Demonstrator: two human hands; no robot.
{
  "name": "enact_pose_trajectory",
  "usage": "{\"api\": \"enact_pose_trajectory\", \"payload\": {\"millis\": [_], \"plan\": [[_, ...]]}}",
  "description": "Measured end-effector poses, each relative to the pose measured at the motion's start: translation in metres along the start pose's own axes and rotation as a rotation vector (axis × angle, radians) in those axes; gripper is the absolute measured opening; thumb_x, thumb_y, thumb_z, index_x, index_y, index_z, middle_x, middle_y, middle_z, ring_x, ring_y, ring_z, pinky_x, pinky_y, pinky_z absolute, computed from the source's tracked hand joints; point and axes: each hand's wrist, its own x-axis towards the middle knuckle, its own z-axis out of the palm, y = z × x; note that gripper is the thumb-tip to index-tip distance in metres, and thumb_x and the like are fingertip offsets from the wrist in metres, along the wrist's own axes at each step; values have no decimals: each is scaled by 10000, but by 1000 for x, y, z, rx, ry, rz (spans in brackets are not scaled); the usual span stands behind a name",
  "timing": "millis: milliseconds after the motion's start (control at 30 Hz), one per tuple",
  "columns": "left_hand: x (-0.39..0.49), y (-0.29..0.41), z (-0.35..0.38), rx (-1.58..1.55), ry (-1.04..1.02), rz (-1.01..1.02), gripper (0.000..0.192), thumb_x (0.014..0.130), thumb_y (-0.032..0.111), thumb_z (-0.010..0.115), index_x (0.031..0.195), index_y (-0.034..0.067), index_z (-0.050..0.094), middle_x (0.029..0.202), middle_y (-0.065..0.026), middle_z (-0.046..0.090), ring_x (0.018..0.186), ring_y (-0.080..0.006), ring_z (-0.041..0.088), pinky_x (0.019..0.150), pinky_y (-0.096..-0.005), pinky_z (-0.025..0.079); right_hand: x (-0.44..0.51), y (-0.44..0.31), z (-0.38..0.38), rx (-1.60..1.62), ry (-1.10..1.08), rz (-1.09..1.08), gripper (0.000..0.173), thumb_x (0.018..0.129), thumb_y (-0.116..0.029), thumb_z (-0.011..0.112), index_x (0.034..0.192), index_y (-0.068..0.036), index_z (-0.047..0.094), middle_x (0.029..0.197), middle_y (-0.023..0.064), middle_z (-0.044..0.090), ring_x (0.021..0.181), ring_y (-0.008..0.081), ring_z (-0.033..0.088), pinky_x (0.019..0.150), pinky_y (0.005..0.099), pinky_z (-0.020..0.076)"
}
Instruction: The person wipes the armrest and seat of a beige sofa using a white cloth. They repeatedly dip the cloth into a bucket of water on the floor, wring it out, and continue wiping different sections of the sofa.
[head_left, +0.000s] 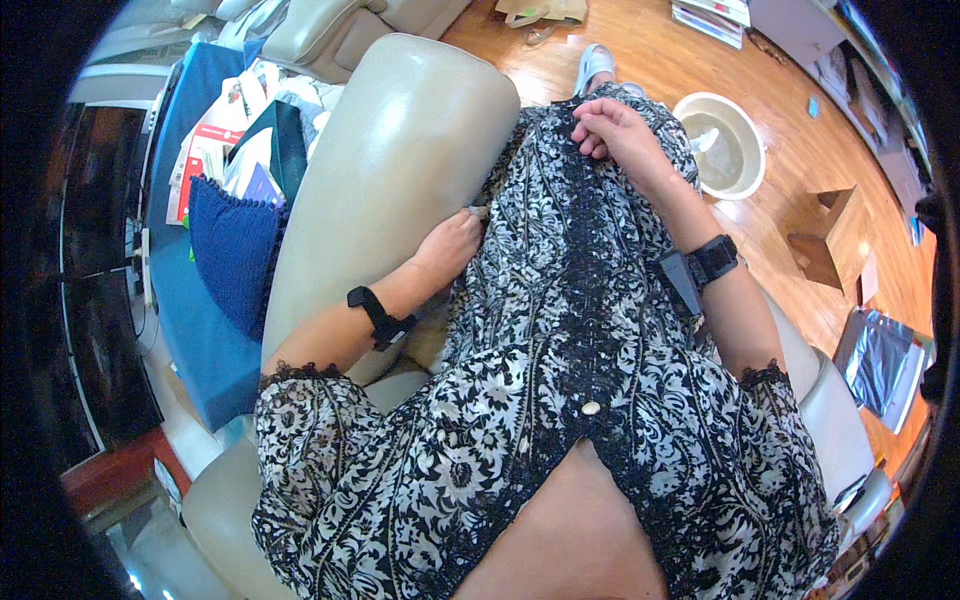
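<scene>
My left hand rests low against the beige leather sofa armrest, beside the lap of a black-and-white floral dress. Something small and greyish shows at its fingertips, too little to identify, and the inner side of the hand is hidden. Over the knees hovers my right hand, its fingers curled in, with nothing visible in them. A black strap circles the left wrist. On the right wrist sits a black strapped device.
A white bucket of cloudy water with a white object stands right of the legs. An open cardboard box lies on the wooden floor. Left of the armrest, a navy cushion and papers lie on a blue surface.
</scene>
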Motion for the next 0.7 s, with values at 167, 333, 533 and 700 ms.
{"api": "enact_pose_trajectory", "payload": {"millis": [167, 333, 533, 700], "plan": [[1, -7, -27, -196, -73, -55, 190, 799, 174, 547, 878, 58, 674, 962, -64, 626, 1040, -218, 534, 889, -328, 414, 4, 4, 1, 15, -30, -17, 182, 979, -165, 526, 1078, -29, 596, 847, 34, 655, 683, 85, 593, 604, 205, 469], [32, -71, -73, -272, 521, -340, 391, 835, 46, 541, 1226, 55, 538, 1133, -121, 546, 1046, -316, 562, 841, -416, 498, 4, 5, 1, 22, 2, 16, 180, 962, -138, 506, 1072, -25, 593, 859, 37, 647, 681, 91, 591, 609, 209, 471], [75, -132, -68, -410, 618, -708, 183, 828, 45, 576, 1011, 40, 574, 1042, -132, 543, 933, -358, 541, 806, -436, 492, 0, 5, 2, -4, -5, -21, 177, 948, -131, 514, 1067, -23, 587, 864, 41, 647, 680, 90, 588, 611, 213, 469], [73, -116, -43, -375, 474, -625, 96, 823, 61, 566, 915, 38, 583, 972, -123, 560, 909, -327, 545, 765, -414, 508, -4, 6, -1, 4, 55, 40, 168, 938, -111, 501, 1051, -25, 589, 843, 39, 656, 675, 94, 602, 602, 216, 472]]}}
